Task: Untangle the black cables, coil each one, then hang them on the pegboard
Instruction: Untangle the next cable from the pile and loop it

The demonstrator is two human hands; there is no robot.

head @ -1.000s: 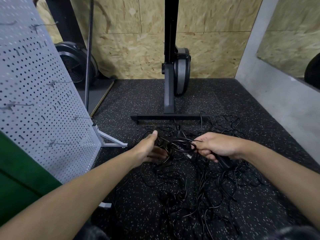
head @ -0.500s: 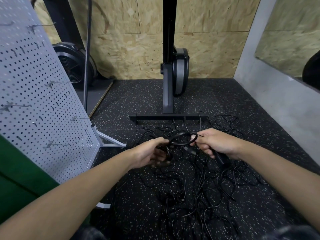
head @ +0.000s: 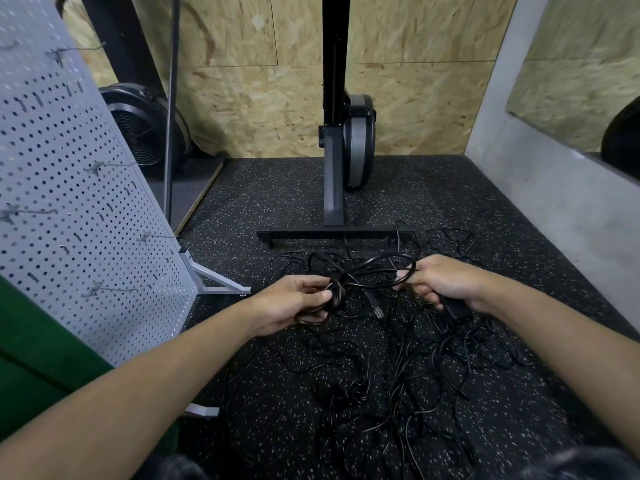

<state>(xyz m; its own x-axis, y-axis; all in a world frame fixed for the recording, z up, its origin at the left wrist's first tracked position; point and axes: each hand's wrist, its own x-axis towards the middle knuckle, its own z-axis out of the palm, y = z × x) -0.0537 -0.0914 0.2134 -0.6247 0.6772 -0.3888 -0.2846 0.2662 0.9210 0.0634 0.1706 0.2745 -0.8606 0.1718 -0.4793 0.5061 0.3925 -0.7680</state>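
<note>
You are early in the job. Your left hand (head: 291, 299), at the middle of the frame, has its fingers curled round a small bunch of loops of one thick cable (head: 336, 287), with the thumb pressing them closed. Your right hand (head: 446, 282), just right of centre, pinches the same cable between thumb and forefinger. Its lower fingers are wrapped round what looks like a black power brick (head: 454, 308). The cable arcs between the two hands, lifted off the floor (head: 346, 188), and its plug (head: 376, 308) dangles below the span.

By my reading you are partway through coiling this first cable. A few turns are gathered on the left and the rest is loose. I cannot tell whether it is fully free of the others.

Below and to the right of your hands, the pile of cables (head: 398, 382) lies spread and knotted across the lower middle of the frame, thin leads crossing each other. The pegboard (head: 69, 209) stands at the left edge, and every one of its hooks (head: 110, 289) that shows is bare. So nothing is hung yet, and nearly all the sorting, coiling and hanging is left.
</note>
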